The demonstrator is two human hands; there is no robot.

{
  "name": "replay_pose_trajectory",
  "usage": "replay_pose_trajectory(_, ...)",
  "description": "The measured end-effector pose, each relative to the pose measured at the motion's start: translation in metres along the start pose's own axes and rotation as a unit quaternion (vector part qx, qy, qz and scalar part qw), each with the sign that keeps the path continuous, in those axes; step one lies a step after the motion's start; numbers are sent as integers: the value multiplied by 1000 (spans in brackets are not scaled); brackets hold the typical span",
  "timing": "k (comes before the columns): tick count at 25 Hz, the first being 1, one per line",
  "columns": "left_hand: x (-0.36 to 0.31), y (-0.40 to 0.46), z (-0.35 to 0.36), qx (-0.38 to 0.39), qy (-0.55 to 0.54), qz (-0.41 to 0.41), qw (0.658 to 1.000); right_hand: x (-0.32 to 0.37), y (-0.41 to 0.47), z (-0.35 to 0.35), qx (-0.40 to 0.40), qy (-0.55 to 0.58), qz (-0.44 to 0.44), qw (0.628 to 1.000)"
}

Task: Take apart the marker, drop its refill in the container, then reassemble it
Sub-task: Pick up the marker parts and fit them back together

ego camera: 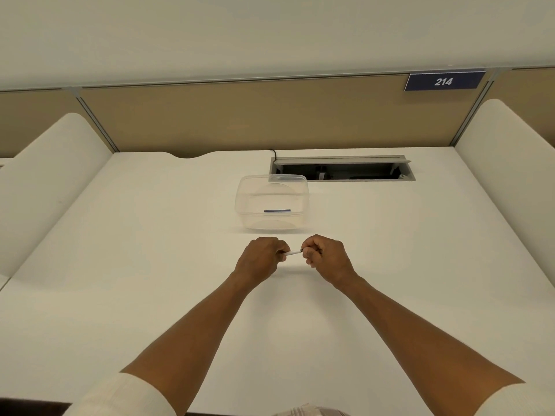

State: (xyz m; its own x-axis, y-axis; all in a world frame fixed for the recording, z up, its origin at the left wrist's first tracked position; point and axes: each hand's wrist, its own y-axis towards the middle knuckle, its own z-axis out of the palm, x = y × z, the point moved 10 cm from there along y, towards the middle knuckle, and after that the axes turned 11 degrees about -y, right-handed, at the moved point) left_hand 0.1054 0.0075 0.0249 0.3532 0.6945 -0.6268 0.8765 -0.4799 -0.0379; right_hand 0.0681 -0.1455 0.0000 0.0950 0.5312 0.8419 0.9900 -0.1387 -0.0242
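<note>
1. The left hand (260, 259) was curled round the left end of the marker (293, 252), fingers closed on the white barrel just near of the container (271, 202).
2. The marker lay between both fists, its long axis running left to right, roughly parallel to the container's near wall and held just above the desk (150, 235). Only a short white stretch showed, with a dark band at its right end.
3. The right hand (326, 258) was curled round the marker's right end at that dark band. Neither hand was nearer; each held one end, so any pull or push would likely run along the left-right axis.
4. A blue-tipped strip (277, 210) lay inside the container near its front wall, probably the refill; if so, the step was likely reassembly, though I could not tell whether the parts were joining or parting.
5. Behind and right of the container sat an open cable tray (342, 169); higher up and further right, a sign (444, 81) read 214. Nothing stood between the hands and the container.
</note>
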Motion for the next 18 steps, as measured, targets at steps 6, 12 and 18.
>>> replay_pose_trajectory(6,-7,1,3,5,17,6,1000,-1,2,0,-13,-64,-1,998)
replay_pose_trajectory(12,-8,-1,5,5,21,4,1000,15,-5,13,4,-255,-87,963)
replay_pose_trajectory(18,-5,-4,4,21,61,18,998,0,-4,31,66,-235,-67,967)
